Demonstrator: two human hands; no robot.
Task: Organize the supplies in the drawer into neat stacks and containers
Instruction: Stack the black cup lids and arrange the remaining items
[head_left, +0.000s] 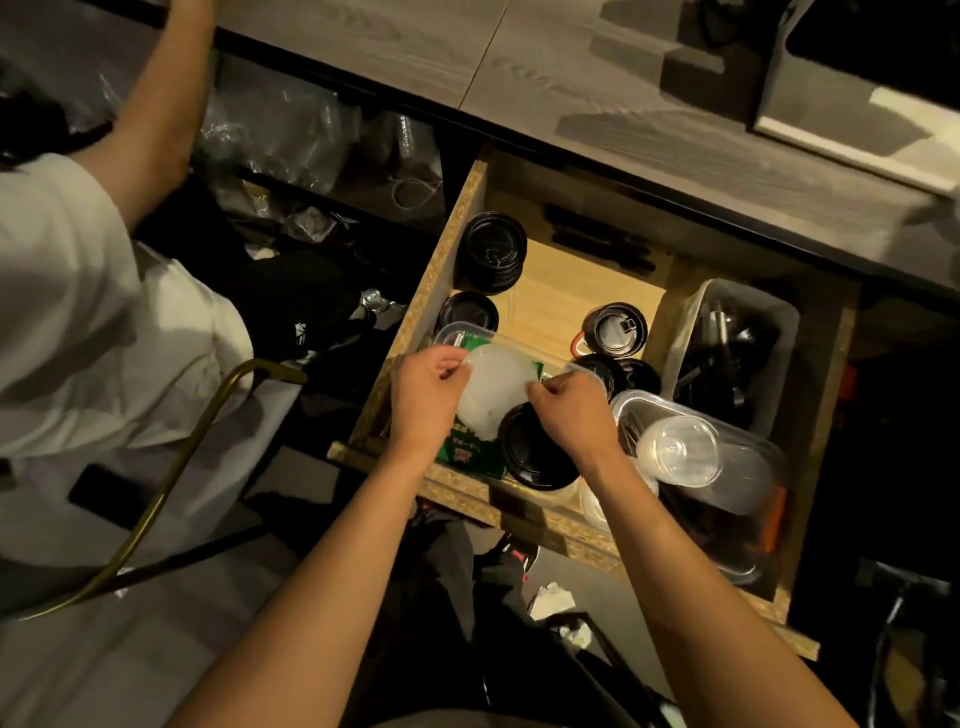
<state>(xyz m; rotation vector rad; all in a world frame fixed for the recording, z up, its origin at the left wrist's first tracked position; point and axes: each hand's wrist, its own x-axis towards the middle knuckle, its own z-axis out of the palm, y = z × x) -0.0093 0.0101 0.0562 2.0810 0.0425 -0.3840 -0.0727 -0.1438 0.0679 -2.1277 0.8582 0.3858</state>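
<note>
Below the counter (597, 67), seen from the head camera, the drawer (457, 223) stands pulled out, its near rim running from lower left to lower right.

Left hand (423, 400): fingers curled, pinching the left edge of a white lid (496, 387). Right hand (571, 410): fingers curled, pinching the same lid at its right edge. The lid sits tilted over a clear tray (452, 335) and a green packet (467, 452), in the drawer's near-left corner.

A black bowl (530, 452) lies just beside the lid, against the near rim and partly under the right wrist. A stack of black lids (491, 252) stands against the left wall farther back; a single black lid (467, 312) lies between that stack and the tray. A black cap with an orange loop (618, 327) sits mid-drawer, touching two more black lids (623, 374).

Bare drawer floor (561, 296) shows between the lid stack and the cap; this is the only open room inside the main compartment.

At right, a clear bin (737, 348) holds dark utensils, possibly cutlery; the dim light prevents certainty. A clear box (727, 457) at near right carries a clear cup (680, 449) lying on its side.

A second person in a white shirt (88, 322) stands at left, well apart from the drawer.
</note>
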